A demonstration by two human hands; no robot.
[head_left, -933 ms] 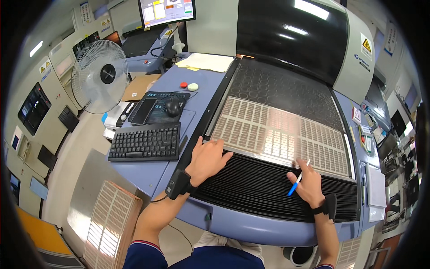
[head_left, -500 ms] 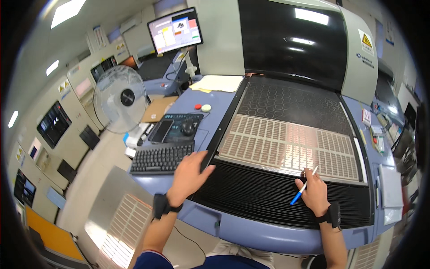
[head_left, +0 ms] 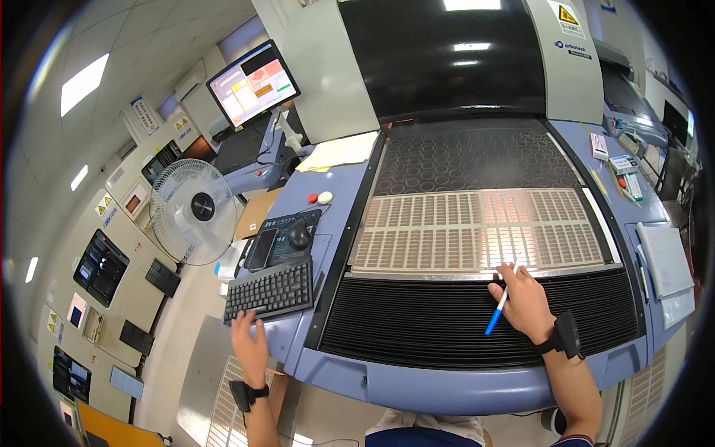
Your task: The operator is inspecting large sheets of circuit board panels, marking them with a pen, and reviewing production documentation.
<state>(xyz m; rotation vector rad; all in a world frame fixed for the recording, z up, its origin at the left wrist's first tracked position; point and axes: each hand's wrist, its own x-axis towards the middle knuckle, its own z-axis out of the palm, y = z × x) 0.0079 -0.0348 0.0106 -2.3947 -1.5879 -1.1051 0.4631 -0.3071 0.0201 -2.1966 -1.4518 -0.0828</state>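
Note:
My left hand (head_left: 252, 349) is at the front edge of a black keyboard (head_left: 269, 290), its fingers apart and the fingertips over or on the lowest keys. My right hand (head_left: 527, 305) holds a white marker pen with a blue end (head_left: 492, 322), slanting between thumb and fingers. Its fingertips reach the near edge of a flat panel (head_left: 424, 235) patterned with rows of small copper-coloured rectangles. This panel lies on the machine's bed, between a black ribbed strip (head_left: 417, 320) on the near side and a dark surface with ring marks (head_left: 469, 160) on the far side.
Left of the bed are a mouse (head_left: 300, 235), a phone (head_left: 261, 249), red and pale buttons (head_left: 325, 197) and yellowish papers (head_left: 339, 152). A monitor (head_left: 253, 83) and a fan (head_left: 192, 212) stand farther left. White sheets (head_left: 665, 261) lie at the right. Another patterned panel (head_left: 231, 398) leans below the keyboard.
My left hand has moved left and toward me, from beside the bed to the keyboard. The right hand still holds the pen at the panel's near edge. The monitor's picture has changed.

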